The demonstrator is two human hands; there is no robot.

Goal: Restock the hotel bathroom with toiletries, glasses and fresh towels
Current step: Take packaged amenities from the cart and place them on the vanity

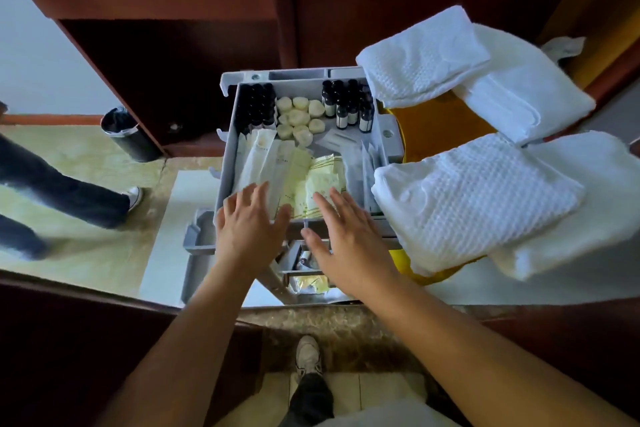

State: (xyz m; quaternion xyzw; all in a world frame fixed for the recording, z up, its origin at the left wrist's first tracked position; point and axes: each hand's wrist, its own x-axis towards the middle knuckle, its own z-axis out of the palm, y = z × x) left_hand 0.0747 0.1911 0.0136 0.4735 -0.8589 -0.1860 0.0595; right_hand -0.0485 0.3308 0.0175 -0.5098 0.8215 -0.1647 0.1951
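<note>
A grey cart tray (389,130) holds toiletries: dark bottles (348,107) at the back right, black-capped bottles (256,104) at the back left, round pale soaps (299,120) between them, and long white sachets (263,163) and yellowish packets (320,182) in front. My left hand (247,229) hovers with straight spread fingers over the tray's near left edge. My right hand (346,239) is flat with spread fingers over the near right edge. Neither hand holds anything. Folded white towels (474,198) lie on the cart's right side.
More white towels (426,55) hang over a yellow bag (433,125) at the back right. A black bin (130,133) stands left by dark wooden doors. Another person's legs (52,191) are at the far left. My shoe (308,355) is below.
</note>
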